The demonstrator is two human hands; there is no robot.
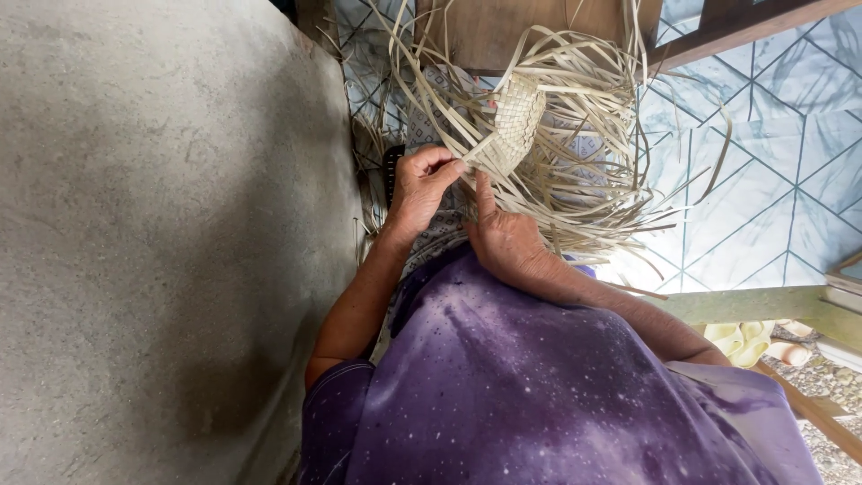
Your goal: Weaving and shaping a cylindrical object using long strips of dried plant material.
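A half-woven piece of pale dried leaf strips [516, 121] sits in front of me, with a tight plaited patch in the middle and many loose strips fanning out to the right and upward. My left hand [420, 187] pinches a strip at the lower left edge of the plaited patch. My right hand [505, 238] rests just below it, thumb pressed up against the weave and fingers under the loose strips. A purple speckled shirt [539, 386] fills the bottom of the view.
A rough grey concrete wall [162, 242] fills the left side. Blue-and-white patterned floor tiles [772, 162] lie to the right. A brown wooden piece of furniture [503, 31] stands at the top, a green wooden beam [754, 304] at the right.
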